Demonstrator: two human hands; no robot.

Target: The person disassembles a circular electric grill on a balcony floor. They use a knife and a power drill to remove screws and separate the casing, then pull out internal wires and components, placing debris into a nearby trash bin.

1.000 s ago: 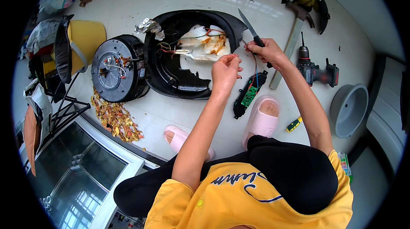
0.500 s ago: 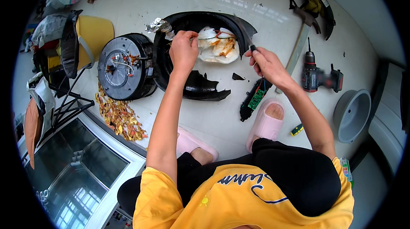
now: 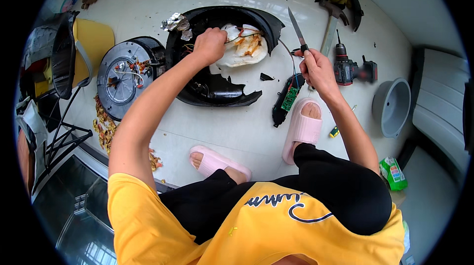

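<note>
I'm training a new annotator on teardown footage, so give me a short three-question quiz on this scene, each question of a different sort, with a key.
1. True or false: the right hand holds a knife with its blade pointing away from the person.
2. Multiple choice: the left hand grips wires at which thing? A) the grey bowl B) the broken black housing C) the cordless drill
3. Fill in: the green circuit board lies on the floor just left of the person's ____ foot.

Key: 1 true; 2 B; 3 right.
</note>
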